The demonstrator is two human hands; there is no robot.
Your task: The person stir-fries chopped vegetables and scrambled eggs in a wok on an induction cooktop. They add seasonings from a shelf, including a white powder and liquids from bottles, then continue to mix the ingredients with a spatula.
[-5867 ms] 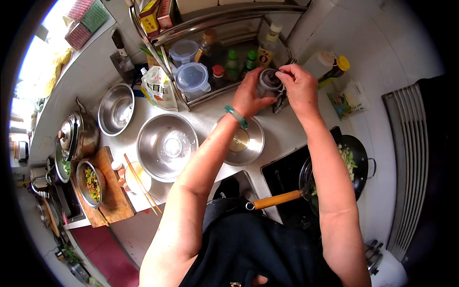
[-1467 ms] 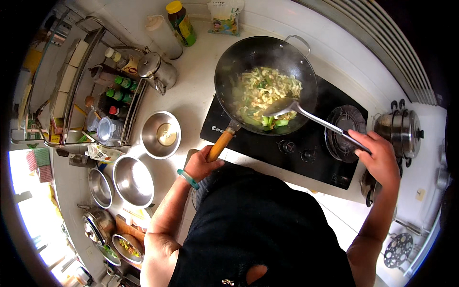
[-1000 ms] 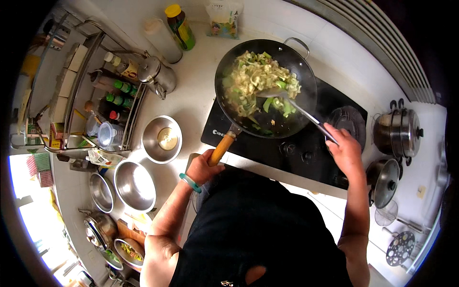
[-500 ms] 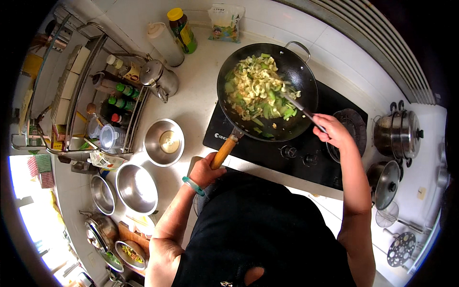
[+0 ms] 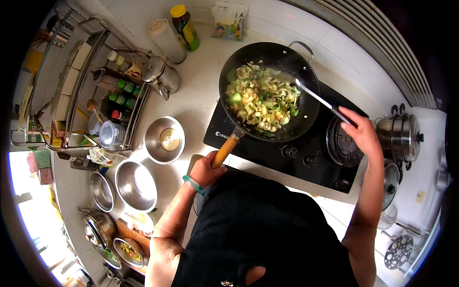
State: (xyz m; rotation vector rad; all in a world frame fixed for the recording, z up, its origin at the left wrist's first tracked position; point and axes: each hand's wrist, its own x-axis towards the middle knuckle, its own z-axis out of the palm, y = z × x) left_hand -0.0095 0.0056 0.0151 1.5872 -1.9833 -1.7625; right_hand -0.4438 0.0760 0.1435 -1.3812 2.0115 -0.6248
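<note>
A dark wok [image 5: 303, 112] sits on the left part of a black glass stove [image 5: 267, 150]. Chopped green and pale yellow food [image 5: 263, 98] lies in it, mostly toward its left and lower side. My left hand [image 5: 205, 170], with a green bangle at the wrist, is closed round the wok's wooden handle [image 5: 224, 150]. At the wok's right, my right hand [image 5: 361, 131] grips the black handle of a metal spatula [image 5: 318, 97]. The spatula's tip reaches inside the wok near the food's right edge; its blade is hard to make out.
Left of the stove stand steel bowls [image 5: 164, 140], a metal pot with a spout [image 5: 161, 76] and a rack of bottles [image 5: 124, 100]. Behind are a yellow-capped jar [image 5: 185, 28] and a bag [image 5: 229, 20]. Stacked pots [image 5: 401, 131] stand at the right, past a second burner [image 5: 345, 141].
My right hand has moved right with the spatula, whose tip has come out of the food toward the wok's right side. The food has shifted and turned over. My left hand keeps its hold.
</note>
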